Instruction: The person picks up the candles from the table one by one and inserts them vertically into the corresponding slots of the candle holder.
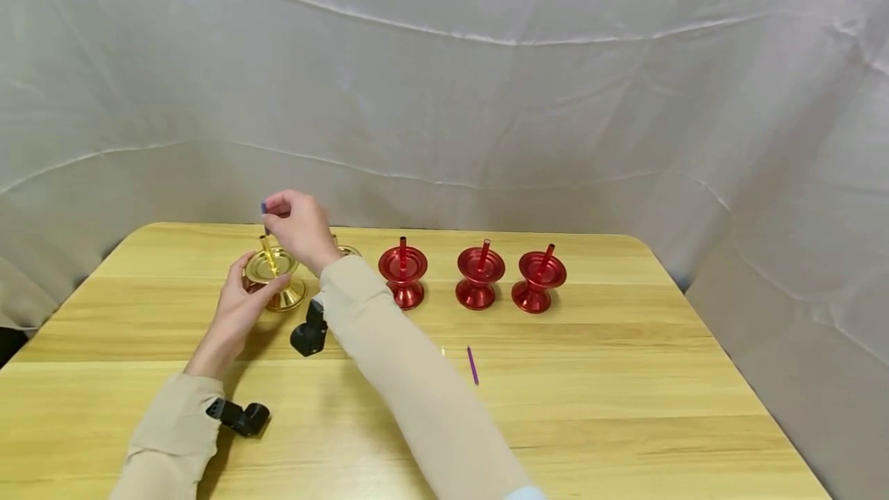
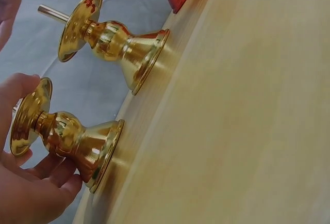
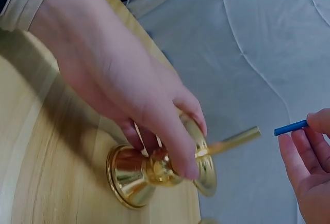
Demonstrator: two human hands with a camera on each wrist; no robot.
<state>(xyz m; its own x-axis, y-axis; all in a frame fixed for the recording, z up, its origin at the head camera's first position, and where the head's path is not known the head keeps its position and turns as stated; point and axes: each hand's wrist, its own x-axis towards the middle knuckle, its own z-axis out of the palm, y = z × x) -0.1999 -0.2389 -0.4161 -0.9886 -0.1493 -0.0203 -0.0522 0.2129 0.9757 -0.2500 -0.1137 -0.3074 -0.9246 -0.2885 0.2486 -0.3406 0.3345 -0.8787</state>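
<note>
At the table's far left, my left hand (image 1: 243, 303) grips a gold candle holder (image 2: 67, 131) by its dish and stem. The holder stands upright, and its narrow gold tube (image 3: 237, 140) rises from the dish. My right hand (image 1: 302, 226) pinches a small blue candle (image 3: 291, 127) between thumb and fingers. The candle's lower end is just above the tube's open top, with a small gap between them in the right wrist view. A second gold candle holder (image 2: 111, 41) stands just to the right, mostly hidden behind my right hand in the head view.
Three red candle holders (image 1: 403, 272) stand in a row along the back right of the wooden table (image 1: 625, 376). A thin purple candle (image 1: 473, 366) lies in front of them, beside a pale stick (image 1: 443, 351) mostly covered by my right sleeve. A grey cloth (image 1: 444, 114) hangs behind the table.
</note>
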